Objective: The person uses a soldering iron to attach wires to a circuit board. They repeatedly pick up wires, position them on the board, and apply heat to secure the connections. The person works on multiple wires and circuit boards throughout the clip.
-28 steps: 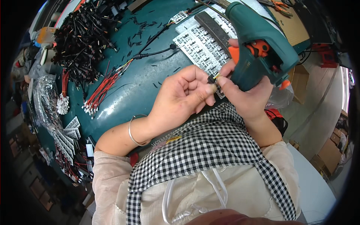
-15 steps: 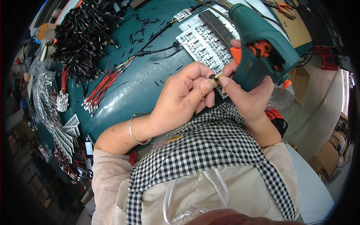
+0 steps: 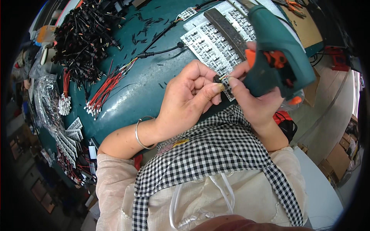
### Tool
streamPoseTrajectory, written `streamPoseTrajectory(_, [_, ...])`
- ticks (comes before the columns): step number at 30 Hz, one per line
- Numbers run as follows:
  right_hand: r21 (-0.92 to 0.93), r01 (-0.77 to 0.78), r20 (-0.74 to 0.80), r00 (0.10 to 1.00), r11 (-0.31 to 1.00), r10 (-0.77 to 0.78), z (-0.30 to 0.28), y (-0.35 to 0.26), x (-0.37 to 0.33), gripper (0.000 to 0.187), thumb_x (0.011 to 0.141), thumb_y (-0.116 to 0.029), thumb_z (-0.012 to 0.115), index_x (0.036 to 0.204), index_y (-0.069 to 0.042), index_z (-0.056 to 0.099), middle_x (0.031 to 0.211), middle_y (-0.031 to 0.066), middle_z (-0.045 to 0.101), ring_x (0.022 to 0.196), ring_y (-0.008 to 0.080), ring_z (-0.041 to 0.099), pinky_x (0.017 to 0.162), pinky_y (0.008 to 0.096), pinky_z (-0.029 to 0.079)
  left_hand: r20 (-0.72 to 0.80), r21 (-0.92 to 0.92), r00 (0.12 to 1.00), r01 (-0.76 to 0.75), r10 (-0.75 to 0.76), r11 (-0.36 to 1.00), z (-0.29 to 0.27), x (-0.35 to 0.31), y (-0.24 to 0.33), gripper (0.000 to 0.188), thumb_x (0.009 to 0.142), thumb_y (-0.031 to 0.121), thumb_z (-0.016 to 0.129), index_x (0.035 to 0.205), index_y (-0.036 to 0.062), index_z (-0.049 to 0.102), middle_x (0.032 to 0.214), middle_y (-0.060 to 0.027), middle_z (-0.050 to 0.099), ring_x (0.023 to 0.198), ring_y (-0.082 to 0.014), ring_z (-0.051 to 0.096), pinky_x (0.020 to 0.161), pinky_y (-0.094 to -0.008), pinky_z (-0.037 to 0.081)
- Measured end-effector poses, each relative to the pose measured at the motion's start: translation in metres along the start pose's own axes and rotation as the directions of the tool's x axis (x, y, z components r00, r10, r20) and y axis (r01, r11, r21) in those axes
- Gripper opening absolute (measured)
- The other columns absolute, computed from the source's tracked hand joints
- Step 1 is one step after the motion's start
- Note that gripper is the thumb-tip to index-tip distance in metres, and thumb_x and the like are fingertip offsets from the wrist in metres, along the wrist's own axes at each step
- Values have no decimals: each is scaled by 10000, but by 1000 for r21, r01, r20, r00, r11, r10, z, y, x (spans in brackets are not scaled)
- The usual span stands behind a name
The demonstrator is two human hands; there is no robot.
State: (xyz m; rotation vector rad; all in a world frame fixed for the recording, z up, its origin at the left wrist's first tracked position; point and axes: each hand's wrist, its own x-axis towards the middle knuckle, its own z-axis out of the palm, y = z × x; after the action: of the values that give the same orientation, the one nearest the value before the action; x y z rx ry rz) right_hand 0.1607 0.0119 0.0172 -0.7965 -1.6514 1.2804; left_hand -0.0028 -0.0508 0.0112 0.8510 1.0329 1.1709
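Observation:
In my left hand, thumb and fingers are closed on the end of a black cable. Thin coloured wires come out of that end toward my right hand, whose thumb and forefinger pinch at their tips. The same right hand also grips a green soldering gun with orange controls; its barrel points to the far side. Under the gun lie white circuit board panels with small black parts. A dark flat bar rests across them.
A large heap of black cables fills the far left of the green table. Nearer lie red wires with white plugs and a wired cable. Pliers sit far right; small boards are stacked left.
The soldering gun has tilted and shifted slightly right with my right hand. My fingers have drawn a little apart, showing more of the wires. My left hand has barely moved.

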Motion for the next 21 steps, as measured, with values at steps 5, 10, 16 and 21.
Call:
streamPoseTrajectory(5, [31, -9, 57, 998, 999, 7, -3, -4, 1, 594, 745, 128, 641, 1296, 105, 419, 898, 103, 619, 739, 99, 582, 680, 235, 492, -92, 72, 989, -113, 119, 991, 4, 1, -4, 189, 922, 70, 633, 1024, 6, 488, 798, -51, 637, 669, -52, 580, 533, -167, 432])
streamPoseTrajectory(10, [44, -53, 18, 998, 998, 52, 1, -3, 1, 577, 752, 128, 622, 1288, 120, 409, 839, 130, 620, 710, 108, 584, 615, 222, 489, -39, 377, 955, -260, 295, 889, -2, 0, -6, 193, 888, 34, 667, 994, -17, 514, 829, -67, 654, 678, -66, 607, 572, -180, 477])
streamPoseTrajectory(16, [-10, -109, 64, 992, 994, 109, -3, -3, 4, 554, 752, 132, 617, 1272, 120, 426, 838, 150, 629, 667, 121, 598, 567, 218, 491, 17, 556, 882, -400, 471, 729, -5, 3, -7, 184, 854, 16, 697, 945, -37, 546, 824, -73, 653, 731, -97, 654, 664, -220, 539])
streamPoseTrajectory(21, [49, -87, 37, 996, 995, 86, 0, -2, 4, 552, 757, 128, 623, 1274, 119, 430, 875, 174, 643, 678, 124, 614, 561, 213, 503, 21, 589, 844, -444, 536, 675, -6, 4, -7, 178, 823, -4, 718, 930, -50, 583, 811, -68, 638, 723, -97, 656, 639, -216, 541])
